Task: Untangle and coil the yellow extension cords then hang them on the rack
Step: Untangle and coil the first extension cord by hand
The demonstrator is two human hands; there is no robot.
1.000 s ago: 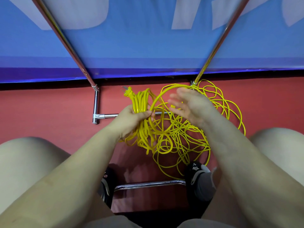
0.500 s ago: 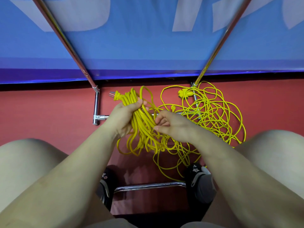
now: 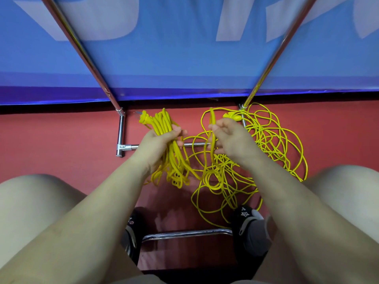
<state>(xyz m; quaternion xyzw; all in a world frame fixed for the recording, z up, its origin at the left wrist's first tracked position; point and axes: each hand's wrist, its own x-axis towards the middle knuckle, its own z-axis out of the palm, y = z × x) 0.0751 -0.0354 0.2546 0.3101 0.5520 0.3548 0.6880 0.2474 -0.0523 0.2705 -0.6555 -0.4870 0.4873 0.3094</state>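
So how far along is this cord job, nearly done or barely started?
Roughly midway, I'd judge. Done: a bundle of loops, plug end sticking out, sits in the left hand's grip. In hand: the right hand pinches the next strand. Left: a loose tangle lies on the red floor, and nothing hangs on the rack yet.

coiled cord (image 3: 164,128) left, tangled cord (image 3: 266,144) right

My left hand (image 3: 158,140) grips the coiled yellow bundle (image 3: 164,128), plug (image 3: 144,118) up; my right hand (image 3: 229,138) pinches one strand (image 3: 212,119) above the loose tangle (image 3: 256,148) on the floor.
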